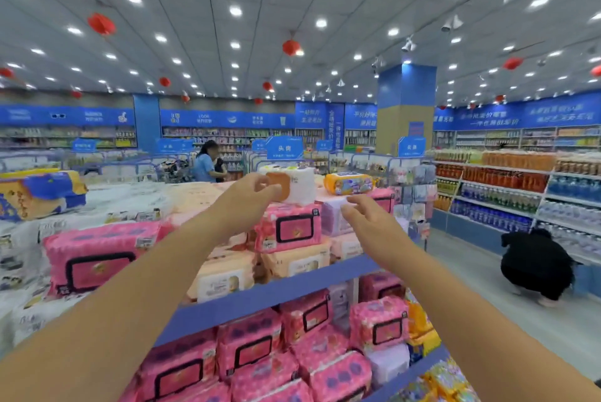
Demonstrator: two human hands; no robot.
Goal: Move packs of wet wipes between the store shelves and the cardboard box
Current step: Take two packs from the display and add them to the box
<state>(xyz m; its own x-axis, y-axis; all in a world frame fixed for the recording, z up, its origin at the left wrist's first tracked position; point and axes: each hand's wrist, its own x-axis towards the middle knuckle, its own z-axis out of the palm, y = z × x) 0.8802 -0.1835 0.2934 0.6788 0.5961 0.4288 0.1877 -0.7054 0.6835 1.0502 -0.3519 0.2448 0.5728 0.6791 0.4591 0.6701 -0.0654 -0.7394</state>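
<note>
The white soft-plastic pack of wet wipes with an orange flip lid [300, 187] sits at the very top of the stack, resting on a pink pack with a black-framed lid [289, 227]. The left hand [252, 192] has it by the near end. Its fingers [274, 189] are curled in narrow, thumb above, and look to be pinching the pack at the edge of the orange lid.

The right hand [369, 218] holds nothing. Its fingers are loose and a little spread, the tips just short of the white pack's right end and over a pale lilac pack [331, 219]. Just beyond those fingertips an orange-and-yellow pack [349, 183] lies on the same top layer.

I'd expect the white pack to be soft and squashy, with some damp weight in it, and its glossy film to be slippery. Pinched at one end it would likely sag or slide out. A surer hold would be a hand wrapped across the middle, or one hand at each short end, keeping off the lid, which could pop open. The stack below looks loosely piled, so lifting straight up seems wiser than dragging sideways.

Under both wrists runs the blue shelf edge [292, 284], with more pink packs below it. I can see no cardboard box. Well off beyond the right fingers, a person in black [536, 266] crouches by the drinks shelves.
</note>
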